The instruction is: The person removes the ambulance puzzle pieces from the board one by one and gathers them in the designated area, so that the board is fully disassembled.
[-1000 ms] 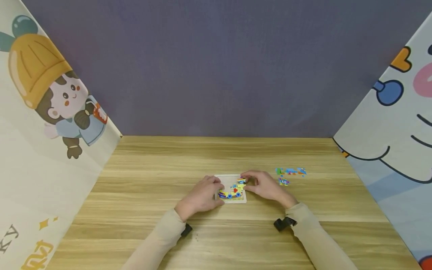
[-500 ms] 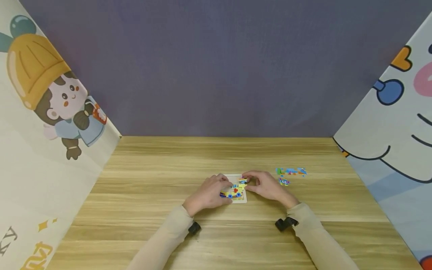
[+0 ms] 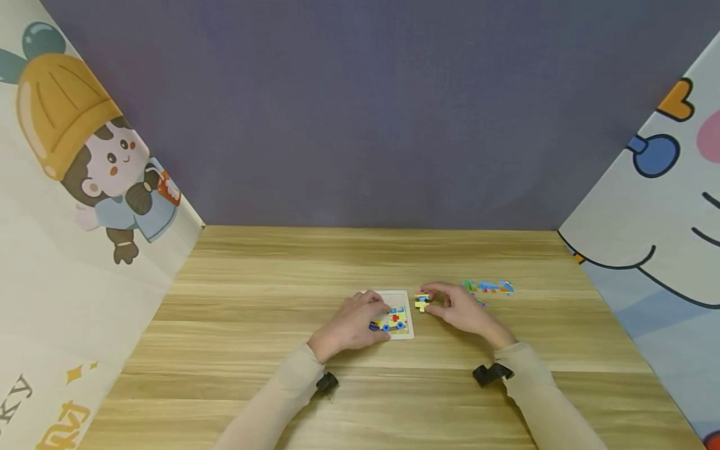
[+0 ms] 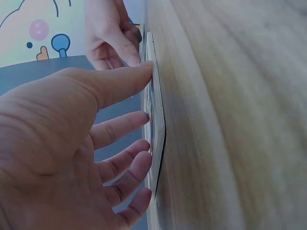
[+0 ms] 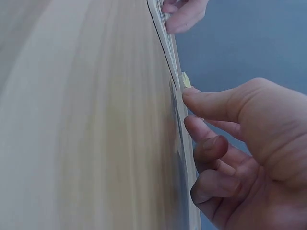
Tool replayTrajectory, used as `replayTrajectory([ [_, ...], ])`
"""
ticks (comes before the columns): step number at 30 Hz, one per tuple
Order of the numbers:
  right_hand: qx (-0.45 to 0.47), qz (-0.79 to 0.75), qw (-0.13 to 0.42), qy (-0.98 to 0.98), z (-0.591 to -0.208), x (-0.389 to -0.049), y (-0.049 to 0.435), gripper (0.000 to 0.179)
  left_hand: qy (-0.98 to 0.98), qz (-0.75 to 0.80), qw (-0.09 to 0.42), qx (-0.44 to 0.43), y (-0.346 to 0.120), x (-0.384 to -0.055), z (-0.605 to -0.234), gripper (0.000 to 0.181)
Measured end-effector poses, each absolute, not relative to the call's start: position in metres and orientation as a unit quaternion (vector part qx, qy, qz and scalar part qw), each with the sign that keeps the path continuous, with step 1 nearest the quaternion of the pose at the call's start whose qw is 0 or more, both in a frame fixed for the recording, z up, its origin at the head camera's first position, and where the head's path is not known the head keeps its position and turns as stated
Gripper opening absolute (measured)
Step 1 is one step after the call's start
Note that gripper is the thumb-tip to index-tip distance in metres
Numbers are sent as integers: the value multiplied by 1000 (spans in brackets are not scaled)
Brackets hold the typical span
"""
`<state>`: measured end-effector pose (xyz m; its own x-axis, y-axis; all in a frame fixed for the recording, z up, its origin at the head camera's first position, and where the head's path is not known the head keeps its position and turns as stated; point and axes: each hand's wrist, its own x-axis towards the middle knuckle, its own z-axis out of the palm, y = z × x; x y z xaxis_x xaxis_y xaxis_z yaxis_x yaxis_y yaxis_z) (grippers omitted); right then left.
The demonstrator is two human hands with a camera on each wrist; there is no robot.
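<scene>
A small pale puzzle tray [image 3: 411, 315] lies flat on the table, with joined jigsaw pieces [image 3: 395, 319] picturing a yellow vehicle with blue wheels along its near side. My left hand [image 3: 351, 322] rests over the tray's left part, fingertips on its surface and thumb [image 4: 139, 72] at its near edge, hiding some of the picture. Just off the tray's right edge, my right hand [image 3: 461, 309] pinches a yellow and blue jigsaw piece [image 3: 422, 302] between thumb and fingers. The piece's yellow edge [image 5: 185, 80] shows past the thumb in the right wrist view.
Several loose jigsaw pieces [image 3: 488, 286] lie in a row beyond my right hand, and another piece [image 3: 482, 303] is mostly hidden behind that hand. A dark partition [image 3: 371, 125] stands along the table's far edge, with printed panels at both sides.
My right hand has moved right, carrying the jigsaw piece off the tray's right side. My left hand has slid right, farther over the tray.
</scene>
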<state>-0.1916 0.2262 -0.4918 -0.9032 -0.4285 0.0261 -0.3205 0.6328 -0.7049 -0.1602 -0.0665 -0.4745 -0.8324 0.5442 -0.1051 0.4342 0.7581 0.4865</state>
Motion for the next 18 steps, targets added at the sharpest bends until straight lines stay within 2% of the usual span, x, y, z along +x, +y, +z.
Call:
replayTrajectory([
  [18, -169, -355, 49, 918, -491, -189, 261, 45, 929, 230, 117, 266, -66, -160, -475, 55],
])
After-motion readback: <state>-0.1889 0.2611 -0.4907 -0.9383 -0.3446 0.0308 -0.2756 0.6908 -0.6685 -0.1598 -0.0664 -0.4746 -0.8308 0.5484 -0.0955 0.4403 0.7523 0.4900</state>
